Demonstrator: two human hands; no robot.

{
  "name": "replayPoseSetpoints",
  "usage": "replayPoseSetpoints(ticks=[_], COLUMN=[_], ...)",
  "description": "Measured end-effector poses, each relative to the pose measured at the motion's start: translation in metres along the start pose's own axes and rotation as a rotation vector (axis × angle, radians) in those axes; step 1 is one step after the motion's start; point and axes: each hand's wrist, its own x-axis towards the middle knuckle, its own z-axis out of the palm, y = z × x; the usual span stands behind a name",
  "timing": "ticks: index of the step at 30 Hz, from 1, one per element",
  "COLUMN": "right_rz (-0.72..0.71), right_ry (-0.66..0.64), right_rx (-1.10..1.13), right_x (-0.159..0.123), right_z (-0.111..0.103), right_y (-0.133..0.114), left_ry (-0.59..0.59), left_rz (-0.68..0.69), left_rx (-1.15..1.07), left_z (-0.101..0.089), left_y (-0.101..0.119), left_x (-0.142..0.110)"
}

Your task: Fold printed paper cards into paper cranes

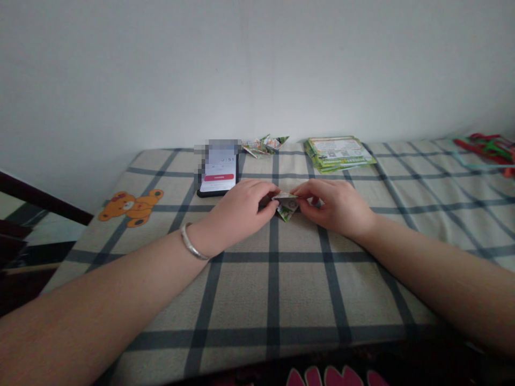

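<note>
Between my two hands, over the middle of the table, is a small folded paper piece [287, 205], printed in green and white, with one point directed down toward me. My left hand [250, 206], with a silver bangle at its wrist, pinches the paper's left side between thumb and fingers. On the opposite side my right hand [332, 206] grips the right corner with thumb and forefinger. The fingertips cover parts of the paper's edges. Behind my hands lie several folded paper shapes [266, 146] of similar print.
A phone [219, 169] with a lit screen lies left of the folded shapes. A stack of printed green leaflets [340, 153] is at the back right. Red and green items [488, 150] lie at the far right. The checked tablecloth [237, 300] has a bear patch [131, 208]; a wall [257, 69] stands behind.
</note>
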Motion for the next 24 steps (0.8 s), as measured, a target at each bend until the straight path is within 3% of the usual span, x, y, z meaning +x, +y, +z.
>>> replayPoseSetpoints(ticks=[13,18,24], right_rz=[0.099,0.062,-0.037], right_ry=[-0.017,-0.043,-0.044], right_rx=[0.047,0.023,-0.069], right_x=[0.0017,0.0010,0.0007], right_z=[0.0020,0.0025,0.0031], right_y=[-0.0075,-0.0075,-0.0072], left_ry=[-0.005,0.006,0.010], left_rz=[-0.063,-0.148,-0.130], left_rx=[0.001,-0.033,-0.012], left_z=[0.0012,0.0012,0.0008], left_y=[0.0023,0.0045,0.0038], left_x=[0.0019,0.0029,0.0043])
